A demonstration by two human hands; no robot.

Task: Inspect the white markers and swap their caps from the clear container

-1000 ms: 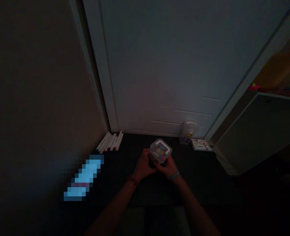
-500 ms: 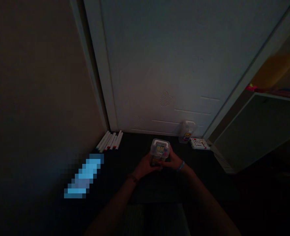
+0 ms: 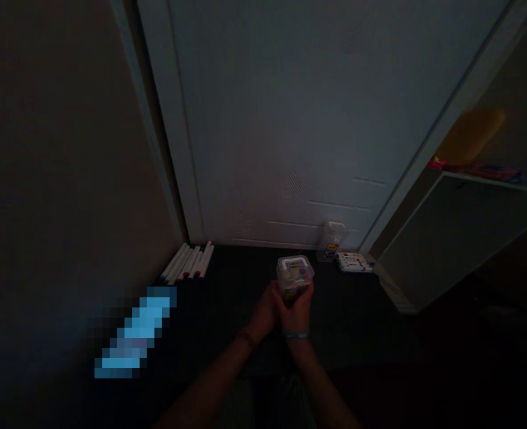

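Note:
In dim light I hold a small clear plastic container (image 3: pixel 295 274) with a white handle on its lid and colourful items inside, above the dark floor. My right hand (image 3: pixel 297 310), with a pale wristband, is wrapped round its lower part from below. My left hand (image 3: pixel 262 313), with a dark bracelet at the wrist, is closed against the container's left side. The container stands upright in my grip.
A white door (image 3: pixel 290 119) rises ahead. Several white markers (image 3: pixel 187 262) lie at its left foot. A second clear container (image 3: pixel 329 241) and a row of markers (image 3: pixel 353 262) sit at its right foot. A low cabinet (image 3: pixel 451 238) stands right, a blurred blue patch (image 3: pixel 133 333) left.
The container has turned from tilted to upright. My right hand has shifted from its right side to underneath it, and both hands have drawn close together. The view has shifted slightly.

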